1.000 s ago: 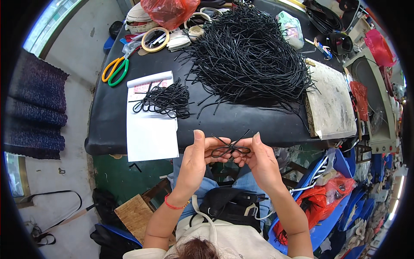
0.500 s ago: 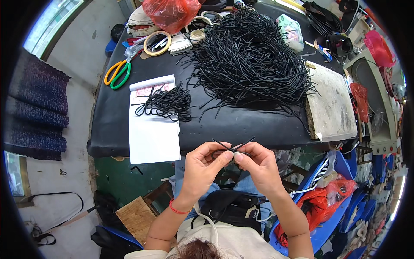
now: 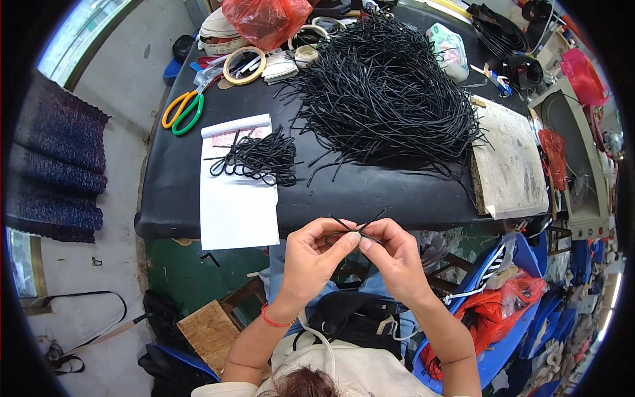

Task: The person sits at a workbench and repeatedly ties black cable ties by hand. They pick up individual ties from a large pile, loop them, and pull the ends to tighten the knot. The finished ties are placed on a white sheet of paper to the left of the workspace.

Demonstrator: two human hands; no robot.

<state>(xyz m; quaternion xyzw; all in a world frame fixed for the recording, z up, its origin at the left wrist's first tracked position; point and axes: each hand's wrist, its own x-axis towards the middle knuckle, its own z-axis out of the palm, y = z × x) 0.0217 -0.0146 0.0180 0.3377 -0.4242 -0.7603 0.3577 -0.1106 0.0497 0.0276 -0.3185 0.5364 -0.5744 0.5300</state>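
Just off the near edge of the table, my left hand (image 3: 316, 250) and my right hand (image 3: 391, 250) are together, thumbs nearly touching. Between them they pinch a thin black cord (image 3: 338, 221). Its two ends stick up and outward in a V, and a bent part curves between the fingers. The crossing point is mostly covered by my fingertips. Ahead and to the left, a small bundle of looped black cords (image 3: 264, 159) lies on a white paper pad (image 3: 238, 215). Beyond my hands is a big heap of loose black cords (image 3: 390, 99).
Scissors (image 3: 183, 112) with orange and green handles lie at the table's left. Behind them are a tape roll (image 3: 244, 65) and a red plastic bag (image 3: 266, 20). A worn board (image 3: 508, 159) sits at the right edge. Beside my right arm, a blue bin (image 3: 489, 370) holds red bags.
My right hand has moved slightly left and closer to my left hand, and the cord's ends have shifted a little. The view has tilted slightly; the table things lie as before.
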